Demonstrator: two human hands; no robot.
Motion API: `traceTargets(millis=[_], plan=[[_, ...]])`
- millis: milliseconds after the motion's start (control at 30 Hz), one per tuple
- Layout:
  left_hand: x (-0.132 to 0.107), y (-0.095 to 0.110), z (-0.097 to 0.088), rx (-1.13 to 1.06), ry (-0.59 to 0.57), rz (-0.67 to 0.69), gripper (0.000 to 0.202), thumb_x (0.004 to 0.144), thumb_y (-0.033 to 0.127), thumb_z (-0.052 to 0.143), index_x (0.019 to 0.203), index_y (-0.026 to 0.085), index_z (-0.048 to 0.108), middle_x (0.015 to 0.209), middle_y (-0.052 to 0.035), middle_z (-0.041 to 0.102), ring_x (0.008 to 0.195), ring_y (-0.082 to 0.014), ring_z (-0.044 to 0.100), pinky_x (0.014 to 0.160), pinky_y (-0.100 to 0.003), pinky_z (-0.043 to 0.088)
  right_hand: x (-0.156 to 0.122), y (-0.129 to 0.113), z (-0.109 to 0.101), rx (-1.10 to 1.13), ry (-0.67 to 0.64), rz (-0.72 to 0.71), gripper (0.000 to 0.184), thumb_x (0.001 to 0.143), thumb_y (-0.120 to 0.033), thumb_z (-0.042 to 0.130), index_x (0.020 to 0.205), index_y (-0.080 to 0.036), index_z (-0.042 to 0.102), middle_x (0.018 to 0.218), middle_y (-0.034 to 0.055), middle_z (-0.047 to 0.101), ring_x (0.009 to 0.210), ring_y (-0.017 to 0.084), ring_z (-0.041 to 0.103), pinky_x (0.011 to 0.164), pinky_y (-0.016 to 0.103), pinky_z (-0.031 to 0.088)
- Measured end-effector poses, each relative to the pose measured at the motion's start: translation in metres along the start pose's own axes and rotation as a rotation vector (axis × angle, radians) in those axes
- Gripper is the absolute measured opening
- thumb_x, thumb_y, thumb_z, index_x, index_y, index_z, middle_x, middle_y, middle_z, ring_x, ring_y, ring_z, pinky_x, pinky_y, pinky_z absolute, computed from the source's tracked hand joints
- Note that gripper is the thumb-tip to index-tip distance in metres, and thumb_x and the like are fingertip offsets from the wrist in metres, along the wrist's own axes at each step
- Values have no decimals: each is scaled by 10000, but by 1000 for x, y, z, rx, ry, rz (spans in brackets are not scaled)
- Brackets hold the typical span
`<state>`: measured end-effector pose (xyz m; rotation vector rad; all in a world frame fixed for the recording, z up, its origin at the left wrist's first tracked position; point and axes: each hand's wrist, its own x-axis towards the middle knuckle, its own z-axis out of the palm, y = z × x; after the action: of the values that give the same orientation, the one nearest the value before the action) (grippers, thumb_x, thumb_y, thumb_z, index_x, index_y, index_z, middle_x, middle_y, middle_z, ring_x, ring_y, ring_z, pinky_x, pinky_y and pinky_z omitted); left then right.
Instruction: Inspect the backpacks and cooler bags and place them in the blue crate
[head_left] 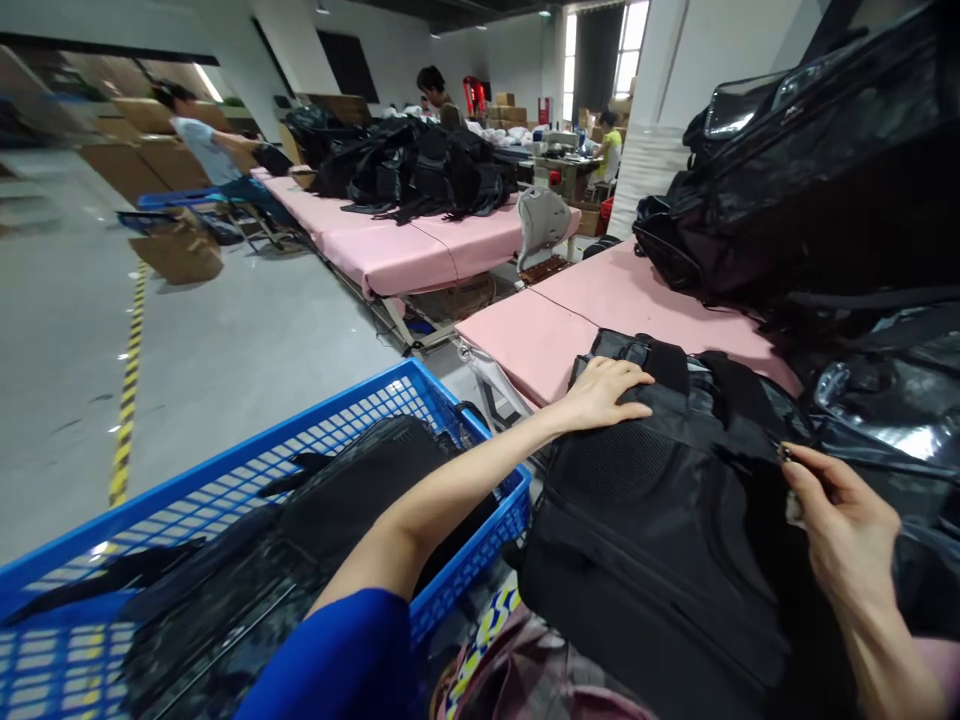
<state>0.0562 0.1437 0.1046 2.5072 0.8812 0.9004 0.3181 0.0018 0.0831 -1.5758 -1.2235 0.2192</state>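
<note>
A black backpack (645, 520) lies in front of me, partly on the pink-covered table (525, 345) and reaching toward my lap. Its padded mesh panel and straps face up. My left hand (607, 393) rests on the upper part of the pack, fingers spread, with nothing in its grasp. At the pack's right side, my right hand (847, 520) is closed in a pinch. Something small with a dark, metallic look shows at its thumb and forefinger; its kind cannot be made out. The remaining fingers are curled and partly hidden.
Left of me stands a blue plastic basket (405, 375) with black bags (367, 480) inside. Glossy black bags (810, 190) are heaped high on the right. Beyond, another pink table (390, 250) bears piled backpacks (427, 165), near a chair (541, 225). Several people sit farther off.
</note>
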Motion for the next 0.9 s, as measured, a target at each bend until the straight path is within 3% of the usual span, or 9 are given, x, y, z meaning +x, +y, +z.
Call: traceTargets(millis=[100, 167, 367, 467, 600, 700, 767, 900], plan=[[-6, 1, 11, 125, 3, -3, 450, 796, 425, 618, 1195, 224, 557, 1161, -51, 608, 1099, -211, 502, 996, -382, 301, -9, 2, -6, -85, -29, 13, 327, 757, -487, 603, 958, -243, 686, 894, 21, 672, 749, 163, 592, 623, 267, 433], [-4, 0, 15, 145, -5, -44, 440, 796, 418, 622, 1192, 235, 565, 1113, -37, 632, 1056, -204, 517, 976, -375, 310, -13, -2, -1, -114, -45, -56, 319, 778, -483, 574, 948, -234, 679, 907, 28, 670, 792, 177, 602, 684, 289, 452], [2, -2, 13, 124, -34, -97, 410, 794, 364, 633, 1183, 250, 572, 1070, -19, 644, 1009, -193, 528, 954, -374, 318, -13, -9, 22, -338, -103, -483, 242, 867, -362, 514, 995, -193, 630, 950, 61, 646, 875, 188, 577, 762, 312, 446], [-4, 5, 15, 167, 49, -45, 396, 794, 346, 638, 1165, 218, 582, 1119, -53, 610, 1060, -207, 501, 960, -380, 313, -16, -5, 26, -426, -82, -596, 205, 884, -306, 497, 989, -181, 621, 925, 73, 640, 859, 189, 566, 743, 309, 447], [-17, 30, 33, 286, 189, 88, 250, 845, 360, 579, 1046, 222, 633, 1071, -59, 594, 1061, -211, 479, 965, -411, 278, -20, 6, 28, -413, -66, -581, 204, 889, -305, 491, 998, -180, 609, 914, 69, 636, 844, 183, 568, 728, 298, 449], [-23, 50, 52, 352, 118, 173, 339, 819, 486, 572, 1012, 212, 627, 992, -47, 599, 972, -204, 494, 887, -396, 311, -21, 13, 28, -376, -64, -524, 234, 892, -343, 483, 1002, -179, 608, 925, 66, 638, 849, 182, 570, 736, 297, 448], [-22, 60, 59, 405, 72, 142, 440, 764, 538, 606, 1035, 192, 607, 985, -59, 589, 952, -216, 486, 815, -370, 335, -21, 15, 27, -349, -62, -469, 256, 892, -371, 477, 997, -181, 611, 923, 60, 640, 849, 181, 573, 740, 297, 448], [-12, 70, 65, 499, -42, 84, 253, 856, 408, 547, 916, 172, 616, 906, -62, 578, 918, -213, 488, 732, -332, 356, -23, 16, 25, -312, -47, -368, 289, 882, -413, 473, 986, -188, 622, 915, 55, 643, 844, 185, 578, 738, 305, 446]])
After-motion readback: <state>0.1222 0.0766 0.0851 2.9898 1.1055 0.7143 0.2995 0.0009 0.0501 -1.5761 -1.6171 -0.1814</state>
